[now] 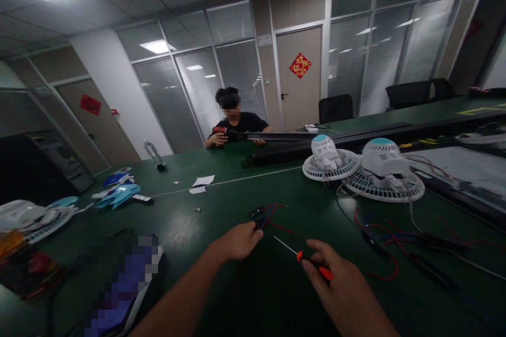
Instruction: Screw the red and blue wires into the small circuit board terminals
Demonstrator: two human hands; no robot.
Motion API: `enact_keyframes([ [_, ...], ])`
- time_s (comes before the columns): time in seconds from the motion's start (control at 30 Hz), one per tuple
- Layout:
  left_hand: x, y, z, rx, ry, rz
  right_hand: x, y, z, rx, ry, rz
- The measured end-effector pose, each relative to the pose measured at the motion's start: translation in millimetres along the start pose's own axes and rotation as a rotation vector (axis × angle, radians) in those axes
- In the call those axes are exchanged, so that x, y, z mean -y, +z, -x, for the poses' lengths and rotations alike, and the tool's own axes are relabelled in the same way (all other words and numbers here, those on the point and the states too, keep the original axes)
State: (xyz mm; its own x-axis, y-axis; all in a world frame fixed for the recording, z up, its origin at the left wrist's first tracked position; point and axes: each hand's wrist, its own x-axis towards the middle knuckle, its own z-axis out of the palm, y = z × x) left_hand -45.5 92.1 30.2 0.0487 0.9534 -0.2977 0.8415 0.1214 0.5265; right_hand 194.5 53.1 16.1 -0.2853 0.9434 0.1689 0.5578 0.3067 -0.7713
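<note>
In my right hand [336, 274] is a thin-shafted screwdriver [299, 256] with a red and black handle, its tip pointing away and to the left. My left hand [242, 239] is closed in a pinch around a small dark part trailing red and blue wires [271, 215]. Most of that part is hidden by the fingers. The screwdriver's tip is apart from the left hand, a short way to its right. Just beyond the left fingertips lies a small dark piece [256, 211] on the green table [174, 231].
Two white fan heads [330, 160] [383, 168] lie grille-down at right, near loose wires [391, 268]. A lit phone-like screen [122, 289] is at lower left; blue fan blades [118, 196] lie beyond. Across the table a person [241, 124] holds a red and black power tool [223, 131] against a long dark bar.
</note>
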Motion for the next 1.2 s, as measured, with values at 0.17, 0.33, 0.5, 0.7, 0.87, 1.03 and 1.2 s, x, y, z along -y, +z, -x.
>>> enact_keyframes([
  [0.17,-10,2.9,6,-0.043,0.043,-0.277,-1,-3,1,-0.009,0.007,0.008],
  [0.33,-16,3.1,7,-0.064,0.026,-0.367,0,-2,2,-0.002,0.008,0.004],
  [0.5,-14,0.6,8,-0.088,0.021,-0.379,1,-4,2,-0.003,0.001,0.012],
  [0.7,-12,0.5,12,-0.17,0.039,-0.414,0,-3,1,-0.01,-0.009,0.025],
  [0.87,-7,1.4,12,-0.234,0.08,-0.46,-1,-2,2,0.006,-0.009,0.018],
  [1.03,-7,4.6,11,-0.283,0.147,-0.466,0,-3,1,0.0,0.002,0.005],
  [1.2,-8,8.0,11,-0.319,0.166,-0.443,2,-4,1,0.015,0.002,0.003],
])
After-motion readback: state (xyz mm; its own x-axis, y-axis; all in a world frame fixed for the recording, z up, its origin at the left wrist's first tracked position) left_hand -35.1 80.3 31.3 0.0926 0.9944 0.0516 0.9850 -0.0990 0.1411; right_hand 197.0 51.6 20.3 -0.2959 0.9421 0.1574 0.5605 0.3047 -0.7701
